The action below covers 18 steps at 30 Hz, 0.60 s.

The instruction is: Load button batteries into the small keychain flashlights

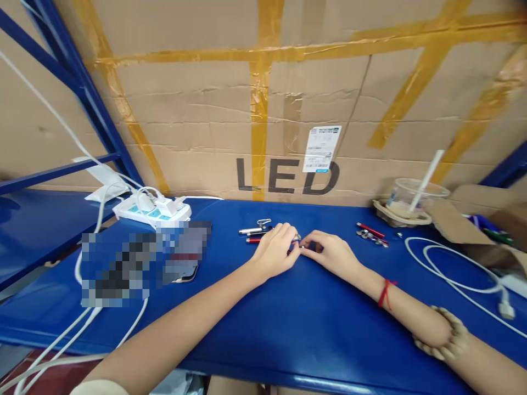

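Note:
My left hand [276,251] is closed around a small pen-like tube, mostly hidden by the fingers; its shiny metal end [297,238] shows at the fingertips. Close beside it, my right hand [331,253] pinches a tiny shiny piece [302,248] between thumb and forefinger, too small to name. Beyond my left hand lie a silver pen-like tube [249,231] with a small clip ring and a red tube [253,240], partly covered by that hand. To the right of my right hand are another red tube [371,230] and several small silver round pieces [369,237].
A blue tabletop [263,323] backs onto a big taped cardboard box [197,120]. At left are a white power strip [140,211], cables and a phone [187,273]. At right stand a plastic cup [415,192] with a straw, a coiled white cable [448,280] and an opened carton [457,219].

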### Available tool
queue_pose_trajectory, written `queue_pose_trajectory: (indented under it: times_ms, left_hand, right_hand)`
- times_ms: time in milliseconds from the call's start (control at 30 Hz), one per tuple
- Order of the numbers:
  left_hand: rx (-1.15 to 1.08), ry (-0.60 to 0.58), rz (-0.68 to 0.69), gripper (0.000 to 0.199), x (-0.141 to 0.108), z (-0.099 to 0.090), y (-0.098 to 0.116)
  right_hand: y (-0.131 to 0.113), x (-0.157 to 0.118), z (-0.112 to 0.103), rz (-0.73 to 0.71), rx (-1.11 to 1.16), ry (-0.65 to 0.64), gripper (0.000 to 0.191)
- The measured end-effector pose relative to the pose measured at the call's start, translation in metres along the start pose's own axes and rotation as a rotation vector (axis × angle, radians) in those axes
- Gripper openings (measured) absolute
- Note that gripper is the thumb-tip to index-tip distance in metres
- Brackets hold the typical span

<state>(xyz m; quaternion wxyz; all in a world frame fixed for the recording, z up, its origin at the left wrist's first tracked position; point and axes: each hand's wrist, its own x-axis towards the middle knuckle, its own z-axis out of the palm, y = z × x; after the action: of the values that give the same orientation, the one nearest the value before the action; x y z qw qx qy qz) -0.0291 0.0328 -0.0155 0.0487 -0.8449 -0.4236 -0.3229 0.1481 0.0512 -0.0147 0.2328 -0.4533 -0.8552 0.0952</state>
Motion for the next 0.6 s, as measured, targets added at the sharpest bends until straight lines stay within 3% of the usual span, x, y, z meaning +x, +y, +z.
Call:
queue_pose_trajectory:
  times_ms: [200, 600]
  left_hand:
    - [0.078, 0.002, 0.016, 0.009, 0.0017, 0.0039, -0.0003]
    - [0.039, -0.057, 0.016, 0.008, 0.0019, 0.0040, 0.0000]
  right_hand:
    - [0.0011, -0.0001, -0.0022, -0.023, 0.012, -0.086, 0.026]
    - [0.0016, -0.0045, 0.0055, -0.124, 0.099, -0.091, 0.025]
